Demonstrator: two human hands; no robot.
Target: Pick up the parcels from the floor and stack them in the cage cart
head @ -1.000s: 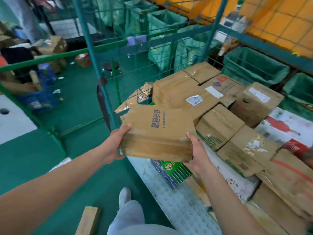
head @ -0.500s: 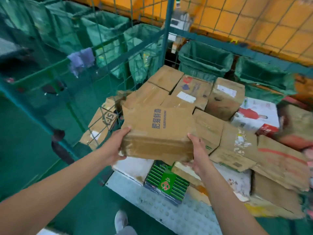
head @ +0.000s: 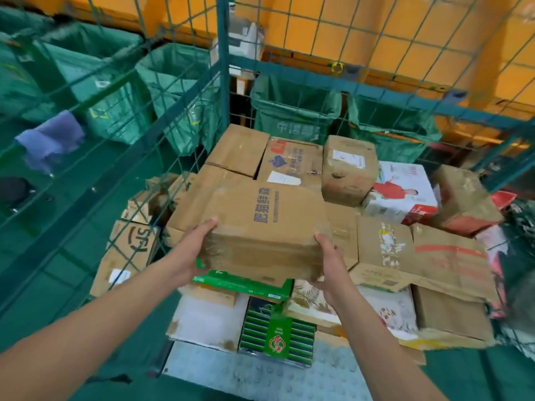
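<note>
above the cage cart [head: 223, 82], both hands, left hand [head: 188, 253] and right hand [head: 333, 261], grip a brown parcel [head: 260, 227] by its ends; the placing step, i think, next lowering it flat onto the stacked boxes [head: 385, 247].

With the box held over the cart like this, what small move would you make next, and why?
Probably carry the box a little forward and lower it onto the brown parcels. Left hand and right hand grip its ends, and it hangs above the green boxes at the cart's front edge.

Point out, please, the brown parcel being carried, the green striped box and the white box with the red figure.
brown parcel [head: 269, 224], head view, top face.
green striped box [head: 278, 337], head view, lid.
white box [head: 402, 189], head view, printed top.
</note>
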